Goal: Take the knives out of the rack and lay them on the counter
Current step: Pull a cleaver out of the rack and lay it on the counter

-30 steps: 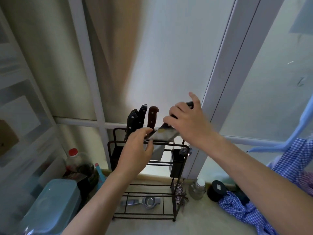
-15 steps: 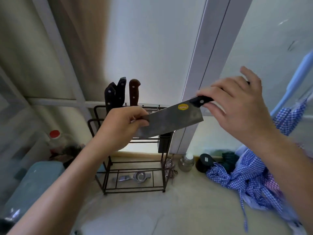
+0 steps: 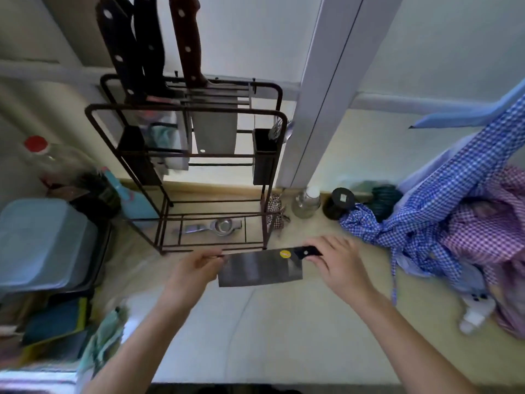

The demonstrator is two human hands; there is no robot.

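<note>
A cleaver (image 3: 260, 270) with a dark blade, a yellow sticker and a black handle lies flat just above or on the pale counter (image 3: 270, 331), in front of the rack. My right hand (image 3: 335, 263) grips its handle. My left hand (image 3: 196, 268) pinches the blade's far end. The dark wire knife rack (image 3: 184, 112) stands behind. It holds two black-handled knives (image 3: 127, 46) and a brown-handled cleaver (image 3: 211, 120).
A metal strainer (image 3: 221, 226) lies on the rack's bottom shelf. Left: a red-capped bottle (image 3: 51, 163) and a blue-lidded box (image 3: 42, 243). Right: a small clear bottle (image 3: 306, 203), a black jar (image 3: 339, 203) and checked cloths (image 3: 443, 217). A white window post (image 3: 321, 109) rises behind.
Both hands have carried the cleaver from the rack's top down to the counter in front of it. The view has tilted downward.
</note>
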